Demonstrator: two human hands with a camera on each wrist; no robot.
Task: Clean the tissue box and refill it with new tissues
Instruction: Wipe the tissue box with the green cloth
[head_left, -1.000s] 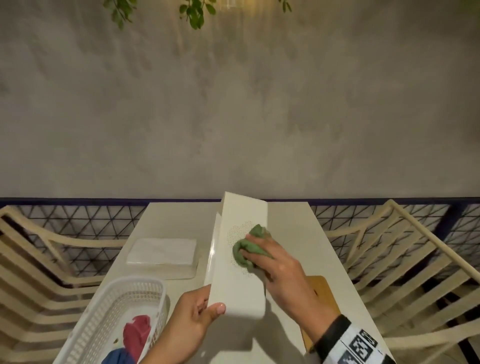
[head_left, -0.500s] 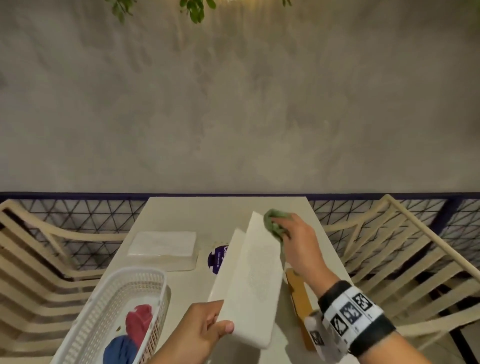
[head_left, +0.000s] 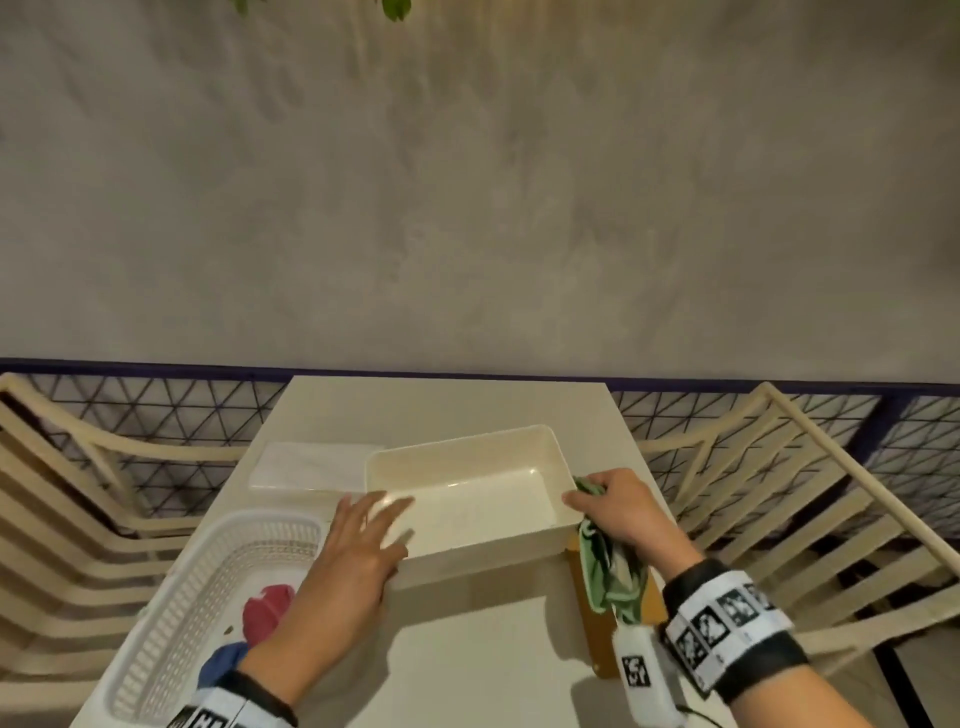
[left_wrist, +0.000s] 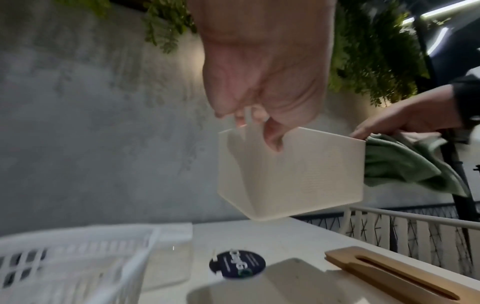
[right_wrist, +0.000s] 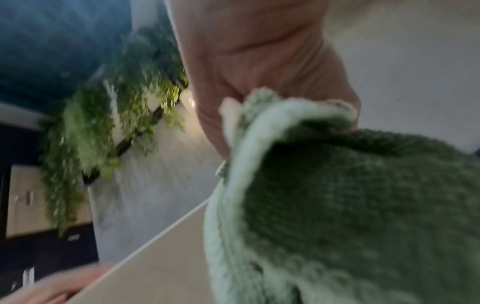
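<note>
Box (head_left: 467, 499) open side up, held above the table (head_left: 441, 405) between our two hands. Our left hand (head_left: 358, 540) grips its left end, fingers over the rim, thumb on the outer wall. Our right hand (head_left: 618, 506) holds the right end and also clutches a green cloth (head_left: 608, 571) that hangs down below it. Tissue stack (head_left: 317, 462) lies beyond our left hand. White basket (head_left: 171, 613) with red and blue cloths sits left of our left wrist. Wooden lid (head_left: 592, 623) lies under our right hand.

Blue cloth (head_left: 224, 662) in basket (head_left: 208, 561) partly hidden by left wrist
</note>
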